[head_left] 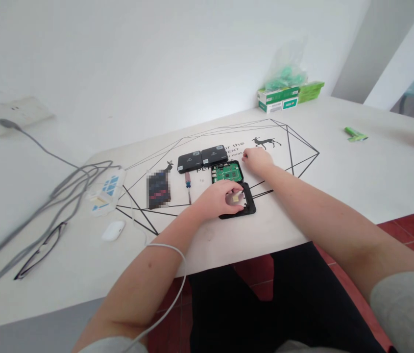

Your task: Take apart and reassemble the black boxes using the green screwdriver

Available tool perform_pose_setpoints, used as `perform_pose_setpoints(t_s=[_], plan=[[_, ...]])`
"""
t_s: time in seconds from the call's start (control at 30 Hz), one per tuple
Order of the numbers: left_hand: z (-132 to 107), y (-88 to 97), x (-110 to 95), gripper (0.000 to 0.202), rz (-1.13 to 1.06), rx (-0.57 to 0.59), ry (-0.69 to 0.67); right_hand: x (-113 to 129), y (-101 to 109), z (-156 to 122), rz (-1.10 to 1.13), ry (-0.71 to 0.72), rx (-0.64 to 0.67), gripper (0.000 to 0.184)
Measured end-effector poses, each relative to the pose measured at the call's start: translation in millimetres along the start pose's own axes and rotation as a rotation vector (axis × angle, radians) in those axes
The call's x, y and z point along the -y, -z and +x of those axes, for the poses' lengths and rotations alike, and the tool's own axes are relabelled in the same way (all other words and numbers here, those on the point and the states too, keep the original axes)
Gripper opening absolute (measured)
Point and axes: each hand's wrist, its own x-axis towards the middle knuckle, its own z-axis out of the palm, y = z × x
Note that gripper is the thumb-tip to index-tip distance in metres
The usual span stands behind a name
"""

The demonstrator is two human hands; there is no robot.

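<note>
My left hand [217, 200] rests on an open black device shell [248, 205] near the table's front edge. Its fingers are curled round a small pale part [235, 197]. Just behind the shell lies a green circuit board [228, 172] in the other black half. My right hand [257, 160] sits to the right of the board with its fingers folded down on the table; whether it holds anything is hidden. Two closed black boxes [202, 159] lie side by side behind the board. A screwdriver [188, 185] lies to the left of my left hand.
A dark phone-like slab [158, 189] lies left of the screwdriver. Further left are a power strip [107, 192] with grey cables [45, 196], a white mouse [113, 230] and glasses [41, 250]. Green boxes [287, 96] stand at the back, a green marker [355, 134] at the right.
</note>
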Motion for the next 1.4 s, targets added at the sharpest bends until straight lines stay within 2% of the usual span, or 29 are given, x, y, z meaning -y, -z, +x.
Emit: perform_pose_setpoints(t_s=[0.1, 0.17, 0.27, 0.4, 0.5, 0.67, 0.83, 0.93, 1.07, 1.13, 1.27, 1.33, 1.4], plan=[[-1.6, 2.5, -3.5, 0.039, -0.102, -0.052, 0.023, 4.3, 0.8, -3.0, -0.018, 0.054, -0.026, 0.036], [-1.7, 3.9, -4.7, 0.041, -0.214, -0.127, 0.042, 8.4, 2.4, -6.6, -0.014, 0.127, -0.03, 0.041], [0.7, 4.6, -2.9, 0.048, -0.517, -0.257, 0.09, 12.4, 3.0, -11.0, -0.003, 0.243, 0.052, 0.041], [6.0, 5.5, 2.5, 0.054, -0.963, -0.426, 0.227, 11.6, 0.3, -11.5, -0.001, 0.286, 0.104, 0.04], [9.1, 8.3, 6.0, 0.049, -1.142, -0.533, 0.317, 10.8, 0.2, -11.3, 0.005, 0.313, 0.102, 0.039], [10.5, 15.8, 13.1, 0.038, -1.344, -0.638, 0.331, 15.4, 6.3, -16.7, 0.025, 0.384, 0.143, 0.035], [10.2, 22.9, 23.4, 0.037, -1.359, -0.748, 0.389, 17.5, 12.2, -22.5, 0.062, 0.474, 0.22, 0.029], [10.5, 24.9, 28.7, 0.045, -1.309, -0.786, 0.418, 18.6, 11.9, -26.3, 0.147, 0.514, 0.15, 0.036], [11.0, 24.6, 30.1, 0.052, -1.281, -0.781, 0.427, 25.4, 8.2, -32.3, 0.471, 0.536, 0.044, 0.046], [11.2, 23.1, 27.9, 0.054, -1.284, -0.773, 0.404, 30.4, 5.6, -35.4, 0.621, 0.565, 0.083, 0.061], [11.6, 19.2, 20.9, 0.06, -1.266, -0.75, 0.364, 39.6, 1.9, -41.7, 0.82, 0.618, 0.256, 0.094], [11.3, 18.4, 18.2, 0.063, -1.247, -0.734, 0.369, 42.4, 2.2, -43.9, 0.906, 0.638, 0.302, 0.098], [10.7, 19.0, 17.1, 0.065, -1.243, -0.705, 0.363, 43.2, 3.9, -44.7, 0.952, 0.655, 0.294, 0.094]])
